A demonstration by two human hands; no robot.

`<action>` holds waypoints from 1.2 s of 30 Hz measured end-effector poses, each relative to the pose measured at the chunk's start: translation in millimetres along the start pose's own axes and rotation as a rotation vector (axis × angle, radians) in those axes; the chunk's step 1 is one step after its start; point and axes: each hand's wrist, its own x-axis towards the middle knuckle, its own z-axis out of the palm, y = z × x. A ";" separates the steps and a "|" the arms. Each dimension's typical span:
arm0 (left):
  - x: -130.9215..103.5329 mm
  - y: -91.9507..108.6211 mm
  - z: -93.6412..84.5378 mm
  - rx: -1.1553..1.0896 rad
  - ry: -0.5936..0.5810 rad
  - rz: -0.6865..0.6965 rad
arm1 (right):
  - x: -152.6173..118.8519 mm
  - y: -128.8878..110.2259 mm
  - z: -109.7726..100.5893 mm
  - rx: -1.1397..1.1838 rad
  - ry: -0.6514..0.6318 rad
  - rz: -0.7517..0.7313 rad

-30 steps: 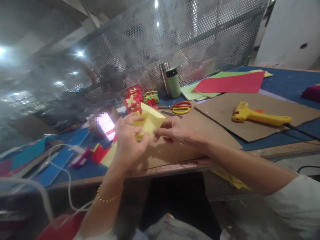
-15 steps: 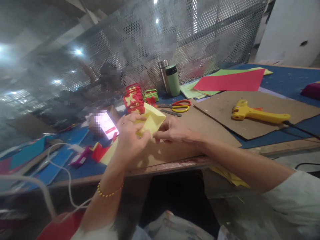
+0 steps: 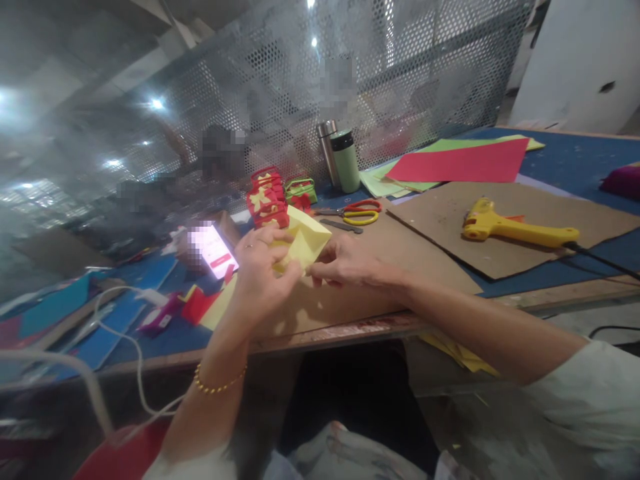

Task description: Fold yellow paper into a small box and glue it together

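Observation:
A folded piece of yellow paper is held up over the brown cardboard between my two hands. My left hand grips its left and lower side, with the thumb pressed against the paper. At its lower right corner, the thumb and fingers of my right hand are closed on the edge; some fingertips are hidden behind the paper. Just behind the paper stand several red paper pieces with yellow flower shapes. Scissors with red and yellow handles lie beyond my right hand, beside a dark flat blade.
A yellow glue gun rests on a cardboard sheet to the right, its cord trailing off. Red paper lies behind it. A green bottle and a steel flask stand at the back. To the left are a lit phone and a white cable.

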 end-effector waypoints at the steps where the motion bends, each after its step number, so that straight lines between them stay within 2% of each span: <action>1: 0.0 -0.2 0.1 0.002 -0.001 -0.003 | -0.1 -0.5 0.1 -0.005 0.005 0.007; 10: -2.6 0.0 0.9 -0.004 0.017 0.036 | -2.1 -4.2 2.5 -0.046 0.030 0.034; 15: -1.9 2.9 -1.0 -0.001 -0.024 0.029 | -0.6 0.6 3.1 -0.061 0.050 0.010; 25: -2.1 3.4 -3.1 -0.021 -0.065 0.019 | -0.6 1.5 3.5 -0.046 0.039 0.003; 31: -1.8 0.6 -0.8 -0.022 -0.051 0.013 | 0.6 5.9 1.7 -0.039 -0.020 -0.010; 36: -1.1 4.1 -2.0 -0.002 -0.038 0.004 | 0.0 5.8 1.8 -0.014 -0.010 -0.041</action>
